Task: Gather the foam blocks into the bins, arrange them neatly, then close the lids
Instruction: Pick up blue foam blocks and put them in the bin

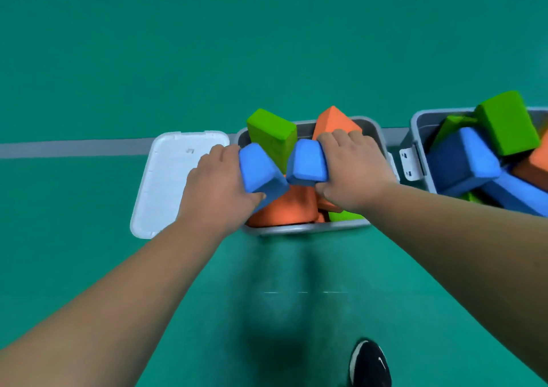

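Green sports flooring [267,45] crossed by a grey painted line [74,148] fills the scene. Fingers [221,152] of the left hand [216,185] curl round a light blue foam block [261,170], thumb at its near corner, holding it tilted. Just to its right, the right hand [353,173] grips a second light blue foam block [308,162], fingers over the far side and thumb under the near edge. Both blocks are held over a grey plastic bin [296,229]. Below them in the bin lies a large orange foam block [287,208]. A green rectangular foam block [272,133] stands up at the bin's far left, and an orange pointed foam block [332,121] rises behind the right hand. A white rectangular lid [169,179] lies open on the floor against the bin's left side. Further right, a second grey bin [421,137] with a white latch [409,161] is heaped with blocks, among them a bright green foam block [507,122] and a dark blue foam block [462,164]. Nearest, a black shoe [369,363] rests on the floor.
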